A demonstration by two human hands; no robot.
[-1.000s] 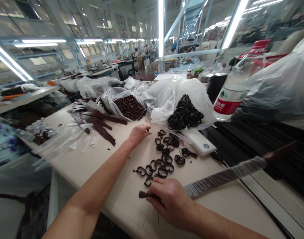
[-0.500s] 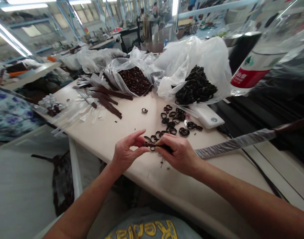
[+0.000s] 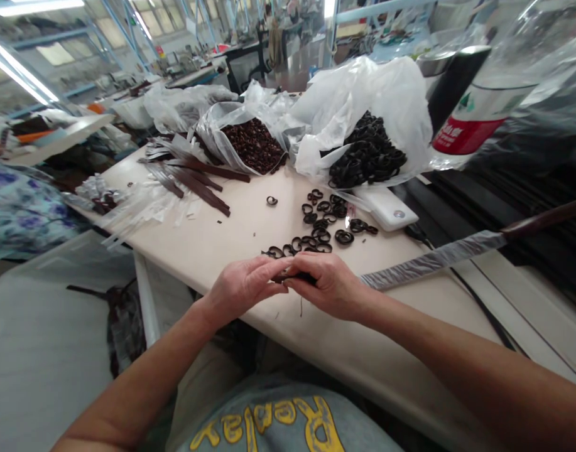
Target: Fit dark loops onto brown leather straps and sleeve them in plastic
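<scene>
Toward the left of the table [image 3: 212, 245], loose brown strips [image 3: 198, 182] lay beside an open bag of brown rings [image 3: 254, 144]. Nearer the edge, the left hand [image 3: 243, 285] had its grip pinched narrow on the dark tip of a strap [image 3: 294, 276]; whether a small ring also sat under those fingers could not be told. Touching it, the right hand [image 3: 328, 285] had its grip closed over the strap just behind that tip. Beyond both hands, black rings [image 3: 318, 235] lay scattered below a white bag [image 3: 367, 157] full of more. From the right hand the strap ran off rightward, low over the table, sleeved in clear film [image 3: 433, 260] as far as its bare brown far end. It looked light, thin and bendable rather than rigid, so its long free length would likely sag or swing if lifted. The film seemed slippery, which made the bare tip, pinched close and short, the surer place to hold.
</scene>
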